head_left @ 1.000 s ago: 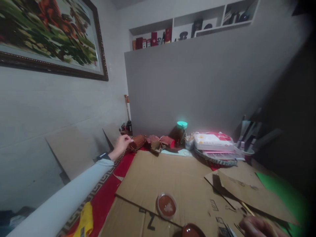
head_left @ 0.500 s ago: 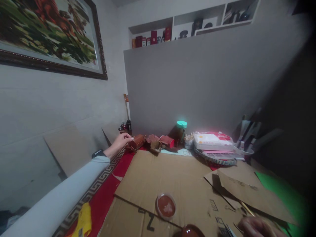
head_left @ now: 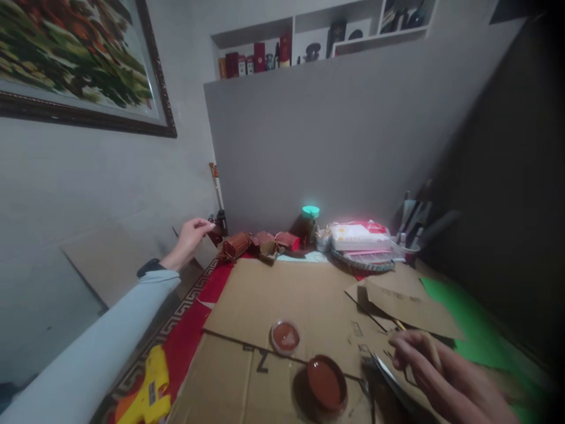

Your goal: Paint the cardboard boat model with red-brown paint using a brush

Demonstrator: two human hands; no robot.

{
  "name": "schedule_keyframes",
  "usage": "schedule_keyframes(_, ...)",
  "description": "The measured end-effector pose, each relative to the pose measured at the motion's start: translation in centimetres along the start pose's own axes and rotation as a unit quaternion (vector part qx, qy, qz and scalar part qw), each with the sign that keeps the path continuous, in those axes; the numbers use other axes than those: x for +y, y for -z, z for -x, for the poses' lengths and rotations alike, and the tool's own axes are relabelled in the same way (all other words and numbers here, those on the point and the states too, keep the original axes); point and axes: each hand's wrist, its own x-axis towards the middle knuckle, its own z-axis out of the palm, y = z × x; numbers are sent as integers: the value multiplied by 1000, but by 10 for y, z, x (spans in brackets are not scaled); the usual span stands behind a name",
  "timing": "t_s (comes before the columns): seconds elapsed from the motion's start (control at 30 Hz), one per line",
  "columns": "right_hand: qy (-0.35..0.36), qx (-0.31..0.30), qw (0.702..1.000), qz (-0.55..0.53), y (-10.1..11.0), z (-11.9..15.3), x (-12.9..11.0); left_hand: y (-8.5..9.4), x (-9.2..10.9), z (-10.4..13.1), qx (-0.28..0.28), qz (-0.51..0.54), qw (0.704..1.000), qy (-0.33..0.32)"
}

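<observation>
My left hand (head_left: 193,237) is raised at the far left, thumb and fingers pinched together. Whether they hold something small I cannot make out. Close below and to its right lies a brown ribbed roll (head_left: 236,244). My right hand (head_left: 435,362) hovers low on the right with curled fingers. Beyond its fingertips shows the end of a thin yellowish stick (head_left: 399,325); whether the fingers grip it is unclear. Scissors (head_left: 391,374) lie just left of that hand. Nearer the middle are a brown bowl (head_left: 327,384) of reddish-brown liquid and a small clear dish (head_left: 285,337) with similar contents.
Cardboard sheets (head_left: 309,294) cover the table over a red patterned cloth (head_left: 188,333). A yellow glue gun (head_left: 152,383) lies front left. Brown and red pieces (head_left: 267,242), a stick cup (head_left: 323,239), a tissue pack (head_left: 362,235) and a green-lit lamp (head_left: 311,212) stand along the back.
My left hand has lifted up and left, away from the brown roll. My right hand has come further into view from the bottom edge. The whole view has shifted with my head.
</observation>
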Motion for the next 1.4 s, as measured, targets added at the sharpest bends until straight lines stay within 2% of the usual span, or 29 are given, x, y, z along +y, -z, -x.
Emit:
schedule_keyframes(0.07, -2, -29, 1000, -7, 2, 1, -18, 2, 18, 14, 12, 52, 999, 0)
schedule_keyframes(0.13, 9, -11, 999, -35, 2, 2, -33, 0, 39, 36, -4, 112, 994, -2)
schedule_keyframes(0.27, -13, -26, 997, -66, -2, 9, -46, -7, 80, 101, -109, 227, 968, 10)
schedule_keyframes(0.33, -17, -35, 996, -76, -2, 13, -48, -9, 93, 139, -173, 273, 946, 18)
schedule_keyframes(0.4, -19, -44, 995, -92, -3, 16, -49, -10, 99, 175, -222, 298, 928, 32)
schedule_keyframes(0.5, -19, -53, 991, -122, -6, 20, -51, -9, 96, 219, -278, 328, 900, 72)
schedule_keyframes(0.63, -20, -61, 985, -161, -12, 22, -55, -8, 88, 258, -291, 360, 874, 147)
schedule_keyframes(0.83, -41, -68, 974, -214, -12, 27, -65, -11, 92, 289, -289, 392, 850, 201)
schedule_keyframes(1.0, -70, -105, 958, -256, -13, 35, -68, -13, 98, 304, -295, 421, 823, 242)
schedule_keyframes(1.23, -68, -133, 953, -265, -14, 37, -67, -15, 97, 306, -279, 398, 825, 288)
schedule_keyframes(1.4, -64, -146, 953, -259, -14, 36, -59, -15, 96, 304, -301, 400, 815, 293)
